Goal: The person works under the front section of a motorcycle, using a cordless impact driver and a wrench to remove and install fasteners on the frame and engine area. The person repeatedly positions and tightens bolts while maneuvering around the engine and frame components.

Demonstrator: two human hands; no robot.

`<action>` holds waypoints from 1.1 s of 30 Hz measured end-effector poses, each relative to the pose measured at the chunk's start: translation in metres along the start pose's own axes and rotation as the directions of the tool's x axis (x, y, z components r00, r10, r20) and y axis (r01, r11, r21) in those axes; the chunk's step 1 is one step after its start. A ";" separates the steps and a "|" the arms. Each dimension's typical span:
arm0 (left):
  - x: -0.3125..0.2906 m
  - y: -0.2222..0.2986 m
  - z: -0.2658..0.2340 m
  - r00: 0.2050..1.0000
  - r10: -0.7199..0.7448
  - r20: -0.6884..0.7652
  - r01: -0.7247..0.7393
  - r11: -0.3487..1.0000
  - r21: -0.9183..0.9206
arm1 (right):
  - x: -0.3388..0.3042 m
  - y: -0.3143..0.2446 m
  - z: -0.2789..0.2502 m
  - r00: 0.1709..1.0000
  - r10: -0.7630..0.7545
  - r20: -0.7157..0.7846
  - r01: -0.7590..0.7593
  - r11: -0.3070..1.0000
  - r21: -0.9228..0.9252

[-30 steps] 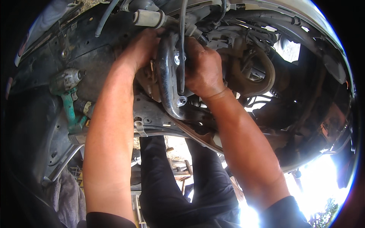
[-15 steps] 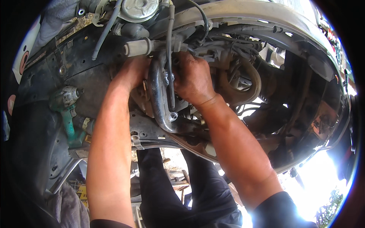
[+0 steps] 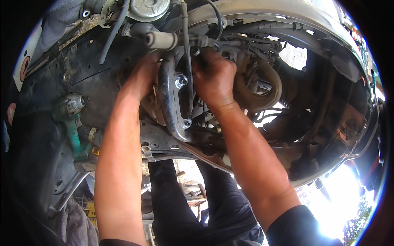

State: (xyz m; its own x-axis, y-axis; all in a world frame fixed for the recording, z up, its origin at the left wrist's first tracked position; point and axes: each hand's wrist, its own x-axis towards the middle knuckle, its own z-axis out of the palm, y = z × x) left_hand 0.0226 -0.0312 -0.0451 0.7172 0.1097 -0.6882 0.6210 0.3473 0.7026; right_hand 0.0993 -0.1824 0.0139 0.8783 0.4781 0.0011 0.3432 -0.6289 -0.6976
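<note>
Both my arms reach into the open engine bay, one on each side of a black curved metal arm with nuts on it. My left hand is on the left of that arm, its fingers hidden behind it and under a pale grey cylinder. On the other side, my right hand is closed, knuckles up, beside a thin dark hose. A small metal tube end shows by its fingertips, but what the fingers grip is hidden.
A teal power impact driver lies to the left on the dark panel. Wiring and a thick looped hose crowd the right side. A round metal canister sits at the top. Grey cloth hangs at lower left.
My right hand has shifted slightly right and turned. The pale cylinder has moved up and right, and the thin hose has swung right, baring the upper nut. My left hand stays nearly in place.
</note>
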 end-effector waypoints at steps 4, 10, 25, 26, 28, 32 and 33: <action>0.003 -0.002 0.002 0.999 -0.034 -0.012 0.033 0.999 -0.033 | 0.003 -0.001 0.001 0.998 -0.003 -0.063 0.003 1.000 -0.001; 0.004 -0.008 0.000 1.000 0.030 -0.009 -0.031 0.989 -0.142 | 0.000 -0.005 0.008 0.987 0.158 -0.033 -0.150 0.973 0.174; 0.000 -0.003 -0.005 0.989 0.150 -0.015 -0.147 0.980 0.137 | -0.029 -0.004 0.001 0.967 -0.151 0.207 0.163 0.986 -0.042; 0.000 -0.001 -0.005 0.991 0.130 -0.005 -0.129 0.986 0.104 | -0.030 -0.004 0.002 0.964 -0.160 0.210 0.177 0.982 -0.065; -0.001 0.003 -0.004 0.994 0.106 0.011 -0.106 0.993 0.053 | -0.031 -0.006 0.002 0.961 -0.119 0.251 0.148 0.984 -0.100; -0.007 0.016 0.001 0.999 0.041 -0.002 -0.041 0.997 0.062 | -0.030 -0.012 0.003 0.967 -0.089 0.240 0.121 0.985 -0.124; -0.010 0.019 0.003 0.999 -0.012 -0.031 0.013 1.000 0.020 | -0.029 -0.013 0.002 0.965 -0.061 0.255 0.094 0.988 -0.120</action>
State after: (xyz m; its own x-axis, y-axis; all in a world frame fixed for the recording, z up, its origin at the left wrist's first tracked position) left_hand 0.0278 -0.0289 -0.0242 0.6993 0.1346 -0.7021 0.6363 0.3304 0.6971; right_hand 0.0690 -0.1869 0.0210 0.7418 0.6561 -0.1387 0.4618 -0.6498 -0.6037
